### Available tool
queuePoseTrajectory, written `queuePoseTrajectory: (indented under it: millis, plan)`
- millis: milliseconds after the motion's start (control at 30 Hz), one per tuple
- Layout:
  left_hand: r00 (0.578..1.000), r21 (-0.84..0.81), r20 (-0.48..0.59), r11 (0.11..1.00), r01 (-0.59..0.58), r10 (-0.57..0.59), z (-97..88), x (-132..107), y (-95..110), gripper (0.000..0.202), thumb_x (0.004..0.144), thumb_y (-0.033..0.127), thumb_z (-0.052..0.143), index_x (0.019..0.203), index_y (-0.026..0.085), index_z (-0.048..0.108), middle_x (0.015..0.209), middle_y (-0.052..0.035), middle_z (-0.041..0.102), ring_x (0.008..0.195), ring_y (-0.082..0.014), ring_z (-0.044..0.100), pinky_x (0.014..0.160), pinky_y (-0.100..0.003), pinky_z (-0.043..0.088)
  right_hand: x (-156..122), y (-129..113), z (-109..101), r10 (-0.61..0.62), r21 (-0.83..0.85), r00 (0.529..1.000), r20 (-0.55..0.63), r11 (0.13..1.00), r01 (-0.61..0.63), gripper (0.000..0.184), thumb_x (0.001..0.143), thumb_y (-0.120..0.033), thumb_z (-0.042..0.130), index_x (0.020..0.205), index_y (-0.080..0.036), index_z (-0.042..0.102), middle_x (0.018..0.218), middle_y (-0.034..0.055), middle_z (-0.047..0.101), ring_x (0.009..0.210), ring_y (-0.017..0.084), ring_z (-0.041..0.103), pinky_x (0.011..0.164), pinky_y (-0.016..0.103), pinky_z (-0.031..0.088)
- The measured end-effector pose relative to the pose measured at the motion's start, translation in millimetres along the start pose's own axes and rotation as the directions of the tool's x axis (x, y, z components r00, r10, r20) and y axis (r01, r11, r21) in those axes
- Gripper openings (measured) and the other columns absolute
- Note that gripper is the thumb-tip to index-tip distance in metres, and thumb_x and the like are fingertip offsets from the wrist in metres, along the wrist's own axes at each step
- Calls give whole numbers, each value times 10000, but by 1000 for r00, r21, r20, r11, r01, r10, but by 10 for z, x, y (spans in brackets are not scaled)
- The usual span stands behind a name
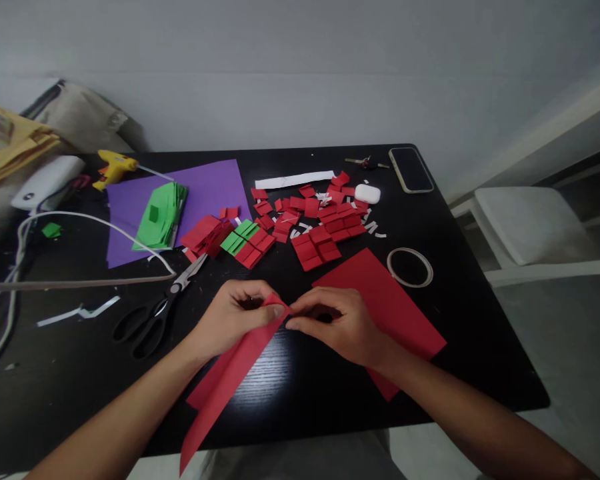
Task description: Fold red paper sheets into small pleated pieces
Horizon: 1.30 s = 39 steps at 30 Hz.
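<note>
My left hand (240,313) and my right hand (335,323) meet at the near middle of the black table (480,373). Both pinch the top end of a long folded red paper strip (225,387) that slants down past the table's front edge. A red paper sheet (395,300) lies flat under and right of my right hand. Black-handled scissors (155,313) rest just left of my left hand. Several small folded red paper pieces (325,230) are scattered beyond the hands, along with a few green ones (240,237).
A purple sheet (205,190) holds a stack of green paper (163,217). A yellow glue gun (113,167) and white cables sit at the left. A tape ring (410,267), phone (410,170) and white earbud case (367,193) lie at the right. A white chair (525,223) stands beside the table.
</note>
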State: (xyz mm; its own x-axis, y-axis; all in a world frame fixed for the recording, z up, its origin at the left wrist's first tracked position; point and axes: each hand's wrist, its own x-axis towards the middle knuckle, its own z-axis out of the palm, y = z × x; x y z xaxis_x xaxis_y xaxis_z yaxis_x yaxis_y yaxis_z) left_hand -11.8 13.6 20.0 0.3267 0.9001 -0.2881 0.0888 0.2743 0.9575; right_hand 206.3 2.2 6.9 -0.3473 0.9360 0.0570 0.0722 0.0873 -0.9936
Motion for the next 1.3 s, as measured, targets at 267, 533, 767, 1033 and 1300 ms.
queuePoseTrajectory:
  millis: [267,533,767,1033,1300]
  plan:
    - [998,6,51,1000,-26,25,42,-15,-8,210,839,311,798,717,147,750,651,-6,698,600,-107,563,592,-207,441,-26,-14,65,224,250,970,94,938,-240,177,909,-343,769,842,-187,719,719,1,723,646,139,717,635,251,595]
    - [993,132,51,985,-108,102,-4,-10,-11,371,997,377,622,726,150,733,636,19,631,590,-103,501,591,-216,410,7,-1,33,223,212,973,63,950,-231,171,901,-328,758,814,-191,706,689,-6,701,627,136,694,619,247,580]
    - [994,183,40,978,-104,99,43,-34,-10,302,996,365,617,826,148,741,729,3,682,672,-116,561,640,-213,435,27,31,10,226,176,974,36,958,-229,142,890,-305,749,811,-192,712,673,-13,694,606,131,683,599,238,563]
    - [1000,58,-9,998,17,-17,35,-22,0,271,892,396,759,803,141,754,743,-15,722,670,-116,590,645,-215,454,65,36,-39,230,175,973,-9,959,-225,152,874,-314,766,803,-185,728,680,1,717,608,138,701,602,244,582]
    - [996,25,34,997,77,-78,20,17,-43,318,881,447,766,813,136,753,714,0,687,643,-108,556,624,-220,418,78,58,-69,240,184,970,-44,956,-229,160,860,-320,781,797,-186,721,673,-2,709,594,140,698,594,256,588]
